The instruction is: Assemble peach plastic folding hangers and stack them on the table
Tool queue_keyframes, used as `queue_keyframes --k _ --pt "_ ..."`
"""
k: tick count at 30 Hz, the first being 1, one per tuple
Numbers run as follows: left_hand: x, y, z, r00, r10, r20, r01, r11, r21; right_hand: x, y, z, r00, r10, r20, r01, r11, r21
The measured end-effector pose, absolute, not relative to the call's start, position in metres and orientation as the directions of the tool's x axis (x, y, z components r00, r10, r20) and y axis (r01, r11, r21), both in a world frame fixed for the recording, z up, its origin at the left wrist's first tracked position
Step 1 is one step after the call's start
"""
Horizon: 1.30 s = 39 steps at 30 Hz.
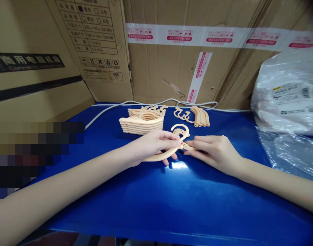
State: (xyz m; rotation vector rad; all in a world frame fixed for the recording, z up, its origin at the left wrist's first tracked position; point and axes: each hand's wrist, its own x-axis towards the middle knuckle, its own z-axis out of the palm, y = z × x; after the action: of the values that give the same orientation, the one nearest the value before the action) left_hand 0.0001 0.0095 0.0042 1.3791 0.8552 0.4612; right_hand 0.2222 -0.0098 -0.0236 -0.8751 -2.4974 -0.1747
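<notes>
My left hand (152,145) is closed around a cream plastic hanger (160,157), whose hook curls upward beyond the fingertips. One hanger arm runs below the left palm toward the left. From the right, my right hand (218,150) pinches a flat cream arm piece (188,147) of the hanger, its end meeting the base of the hook. Most of that piece is hidden by the right fingers. Just behind the hook lie small cream pieces (179,133), partly covered. Both hands are just above the blue table.
Behind the left hand stands a stack of cream hangers (142,126). Loose hooks (180,114) and curved arm pieces (201,118) lie behind the right hand. A white cable (110,108) runs along the back, before cardboard boxes (156,71). Clear plastic bag (282,102) at right.
</notes>
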Motion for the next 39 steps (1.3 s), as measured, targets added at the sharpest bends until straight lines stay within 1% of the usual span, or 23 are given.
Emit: queue_keyframes --k 7,14,16,20,26,31,35,39 --pt "0.0 0.01 0.008 0.635 0.728 -0.258 0.197 0.171 0.965 0.222 -0.009 -0.023 -0.692 0.549 0.468 0.621 0.784 -0.003" --pt "0.001 0.009 0.004 0.673 0.701 -0.237 0.181 0.154 0.971 0.223 -0.009 -0.024 -0.725 0.468 0.504 0.602 0.787 0.135" --pt "0.001 0.008 0.004 0.672 0.702 -0.235 0.175 0.158 0.972 0.223 -0.01 -0.024 -0.732 0.448 0.513 0.592 0.791 0.153" --pt "0.003 0.007 0.004 0.662 0.713 -0.23 0.168 0.158 0.973 0.222 -0.013 -0.022 -0.732 0.445 0.517 0.59 0.793 0.153" --pt "0.006 0.007 0.003 0.627 0.758 -0.183 0.144 0.118 0.982 0.221 -0.014 -0.02 -0.722 0.458 0.519 0.602 0.785 0.146" --pt "0.007 0.005 -0.001 0.638 0.759 -0.131 0.156 0.039 0.987 0.22 -0.015 -0.02 -0.731 0.443 0.52 0.596 0.784 0.17" --pt "0.008 0.004 -0.007 0.601 0.798 -0.037 0.133 -0.054 0.99 0.22 -0.015 -0.021 -0.724 0.478 0.497 0.613 0.777 0.144" --pt "0.008 0.003 -0.009 0.596 0.803 -0.019 0.144 -0.083 0.986 0.22 -0.016 -0.021 -0.724 0.509 0.465 0.622 0.773 0.122"
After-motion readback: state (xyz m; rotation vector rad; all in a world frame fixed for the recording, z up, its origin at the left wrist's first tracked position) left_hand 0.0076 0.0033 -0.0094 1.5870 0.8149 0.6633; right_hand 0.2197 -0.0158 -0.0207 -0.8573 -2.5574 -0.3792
